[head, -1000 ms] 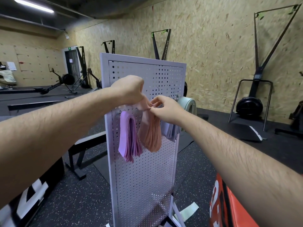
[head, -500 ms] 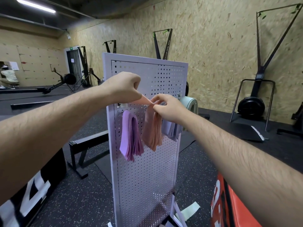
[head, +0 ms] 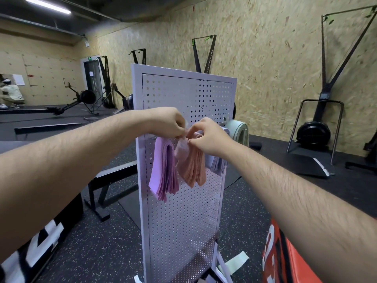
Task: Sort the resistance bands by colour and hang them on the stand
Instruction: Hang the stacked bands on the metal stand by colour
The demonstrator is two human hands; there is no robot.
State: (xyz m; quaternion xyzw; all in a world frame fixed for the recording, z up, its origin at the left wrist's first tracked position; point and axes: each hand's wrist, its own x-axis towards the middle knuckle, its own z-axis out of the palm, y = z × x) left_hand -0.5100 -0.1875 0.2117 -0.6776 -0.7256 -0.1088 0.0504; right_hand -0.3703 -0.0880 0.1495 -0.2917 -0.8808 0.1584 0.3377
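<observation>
Resistance band (head: 182, 148), pale pink, single loop: held at its top edge between both hands, directly in front of the stand (head: 183, 221) and against the front of the salmon bundle (head: 195, 168). Left hand (head: 170, 123): fingers curled under, tips pinching the band's upper end. Right hand (head: 209, 137): thumb and forefinger closed on the same end from the other side, remaining fingers folded. The two grips meet almost tip to tip; in my judgement this keeps the loop spread so it can be threaded over a peg. The peg itself is hidden behind the hands, so whether the loop is already on it cannot be told.

Sorting observed along the one row: purple bundle (head: 164, 172) at left, salmon bundle at centre, pale lilac bundle (head: 218, 163) partly behind the right wrist, green loop (head: 239, 132) at the panel's right edge. Each colour hangs apart from its neighbours, which keeps the groups readable. The held band looks paler than the salmon group; blur prevents confirming a colour match.

Outstanding: a pale green band (head: 237, 260) and other strips lie on the floor at the stand's foot, so the task appears unfinished. Risk noted: thin elastic may slip the pinch or snag the adjacent bundle during seating
</observation>
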